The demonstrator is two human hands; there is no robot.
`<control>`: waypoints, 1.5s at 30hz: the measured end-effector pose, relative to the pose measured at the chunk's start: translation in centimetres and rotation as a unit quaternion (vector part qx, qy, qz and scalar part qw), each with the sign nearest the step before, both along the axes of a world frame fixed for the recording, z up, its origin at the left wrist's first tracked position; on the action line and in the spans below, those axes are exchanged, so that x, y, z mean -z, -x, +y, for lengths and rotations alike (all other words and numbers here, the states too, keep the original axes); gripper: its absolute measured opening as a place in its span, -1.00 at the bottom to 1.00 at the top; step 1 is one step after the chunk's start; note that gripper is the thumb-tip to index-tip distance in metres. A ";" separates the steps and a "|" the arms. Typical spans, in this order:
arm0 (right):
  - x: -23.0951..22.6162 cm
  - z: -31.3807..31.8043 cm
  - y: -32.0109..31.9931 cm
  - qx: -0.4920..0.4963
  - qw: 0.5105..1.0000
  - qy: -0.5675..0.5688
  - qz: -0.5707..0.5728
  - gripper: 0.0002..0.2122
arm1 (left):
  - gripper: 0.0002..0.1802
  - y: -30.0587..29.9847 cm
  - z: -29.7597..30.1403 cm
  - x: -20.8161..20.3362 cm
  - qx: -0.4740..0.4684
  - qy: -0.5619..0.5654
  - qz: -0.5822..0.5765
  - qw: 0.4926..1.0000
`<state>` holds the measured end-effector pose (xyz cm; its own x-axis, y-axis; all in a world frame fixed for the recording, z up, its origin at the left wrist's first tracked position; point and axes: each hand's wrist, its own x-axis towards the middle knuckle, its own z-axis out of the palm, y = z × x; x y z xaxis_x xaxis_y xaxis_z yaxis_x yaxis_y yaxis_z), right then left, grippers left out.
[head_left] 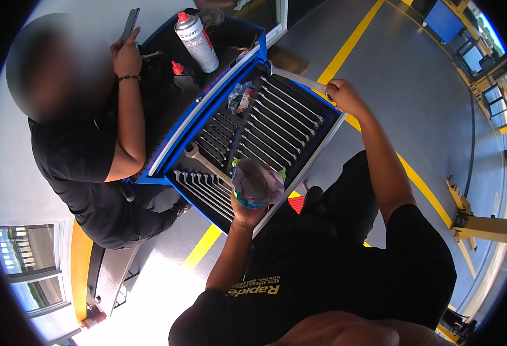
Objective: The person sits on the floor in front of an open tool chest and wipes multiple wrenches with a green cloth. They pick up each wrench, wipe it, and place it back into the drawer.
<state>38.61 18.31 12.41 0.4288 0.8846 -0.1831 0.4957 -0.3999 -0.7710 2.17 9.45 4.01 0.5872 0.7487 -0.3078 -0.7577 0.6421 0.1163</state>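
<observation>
My left hand [247, 214] is closed around a crumpled, stained rag [259, 182] over the near edge of a pulled-out tool drawer [308, 151]. A large wrench [208, 165] runs from its ring-shaped head down to the rag; whether my fingers grip it too is hidden. My right hand [345, 98] is closed on the end of another large wrench [299, 78] at the drawer's far right corner. Between my hands lie a row of long combination wrenches [282, 118], smaller wrenches [216, 138] and a small bottle [245, 100] in plastic wrap. More wrenches [207, 193] lie at the left.
On the blue tool cabinet's top [161, 86] stand a spray can [197, 43] and a red-capped bottle [179, 70]. Left of it, a co-worker [74, 150] in black holds up a phone [130, 26]. Yellow lines [351, 43] cross the grey floor; a yellow lift arm [487, 228] is at right.
</observation>
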 end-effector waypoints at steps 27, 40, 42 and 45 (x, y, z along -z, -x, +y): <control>-4.8 -35.8 5.5 -0.082 0.966 -0.171 0.175 -0.74 | -0.59 -21.3 -7.3 -15.8 -0.011 -0.411 0.239 0.880; -6.3 -34.5 7.5 0.034 0.940 -0.277 0.196 -0.84 | -0.46 -21.1 -10.0 -17.6 0.020 -0.436 0.211 0.875; -7.7 -34.5 8.4 0.050 0.924 -0.271 0.264 -0.85 | -0.53 -20.8 -13.3 -16.8 0.074 -0.509 0.264 0.816; -5.7 -36.6 10.1 0.058 0.921 -0.231 0.308 -0.84 | -0.63 -19.0 -15.2 -17.0 0.173 -0.522 0.154 0.821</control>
